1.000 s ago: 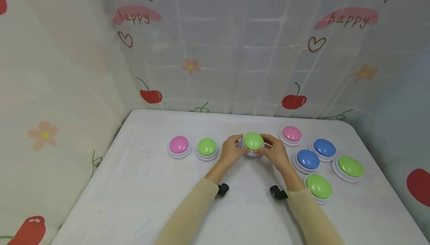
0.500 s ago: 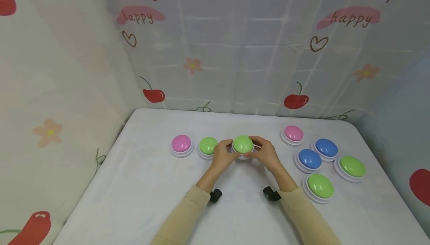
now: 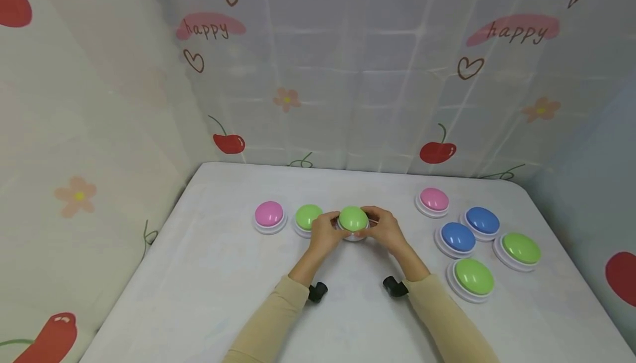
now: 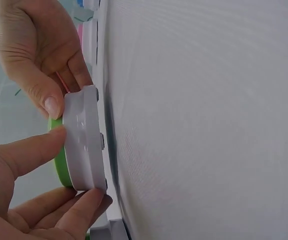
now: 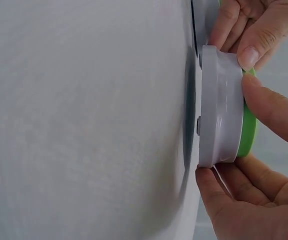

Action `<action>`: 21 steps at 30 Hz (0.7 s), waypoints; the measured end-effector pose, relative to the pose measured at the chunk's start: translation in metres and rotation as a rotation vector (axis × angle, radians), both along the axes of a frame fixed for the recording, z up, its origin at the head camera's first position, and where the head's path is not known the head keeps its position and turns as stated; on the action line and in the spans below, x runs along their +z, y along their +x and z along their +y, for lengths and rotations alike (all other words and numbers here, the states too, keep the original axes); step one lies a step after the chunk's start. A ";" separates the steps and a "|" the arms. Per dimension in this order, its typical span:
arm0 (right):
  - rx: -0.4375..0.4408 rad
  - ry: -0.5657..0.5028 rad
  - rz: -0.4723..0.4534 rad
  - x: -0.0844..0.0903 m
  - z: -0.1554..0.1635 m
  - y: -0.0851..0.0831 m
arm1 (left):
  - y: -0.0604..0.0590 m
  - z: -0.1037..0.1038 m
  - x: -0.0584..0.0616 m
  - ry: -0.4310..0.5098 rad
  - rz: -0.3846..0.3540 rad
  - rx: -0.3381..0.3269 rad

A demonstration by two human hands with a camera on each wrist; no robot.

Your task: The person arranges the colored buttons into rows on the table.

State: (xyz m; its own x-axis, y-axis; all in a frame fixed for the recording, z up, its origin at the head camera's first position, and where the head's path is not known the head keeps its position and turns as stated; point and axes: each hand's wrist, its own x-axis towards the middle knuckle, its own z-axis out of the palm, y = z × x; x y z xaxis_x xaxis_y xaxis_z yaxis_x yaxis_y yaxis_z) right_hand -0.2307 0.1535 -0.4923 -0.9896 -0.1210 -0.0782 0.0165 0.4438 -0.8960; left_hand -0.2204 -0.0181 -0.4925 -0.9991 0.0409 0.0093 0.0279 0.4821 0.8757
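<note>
1. Both hands pinch the green button [image 3: 353,218] by its white base, left hand [image 3: 323,234] and right hand [image 3: 386,232] on opposite sides.
2. It sits low over the table [image 3: 199,274], just right of another green one [image 3: 308,216].
3. A pink button [image 3: 269,214] lies further left.

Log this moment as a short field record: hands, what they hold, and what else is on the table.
left hand: grips the held green button's white base from its left
right hand: grips the same base from its right
held green button: between both hands, just above or on the table; contact unclear
row to its left: pink button, green button
cluster at right: one pink, two blue, two green buttons
backdrop: cherry-print curtain
</note>
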 end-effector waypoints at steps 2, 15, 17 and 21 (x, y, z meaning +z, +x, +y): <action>-0.001 0.013 -0.004 -0.001 -0.001 0.000 | 0.000 0.000 -0.002 0.000 -0.004 0.004; -0.005 0.010 -0.009 -0.001 -0.004 0.001 | 0.001 -0.001 -0.007 -0.016 0.040 -0.009; -0.002 0.010 -0.001 -0.002 -0.005 0.002 | 0.001 -0.001 -0.007 -0.018 0.043 -0.010; -0.001 0.011 0.005 -0.002 -0.005 0.001 | 0.001 -0.001 -0.007 -0.021 0.039 -0.010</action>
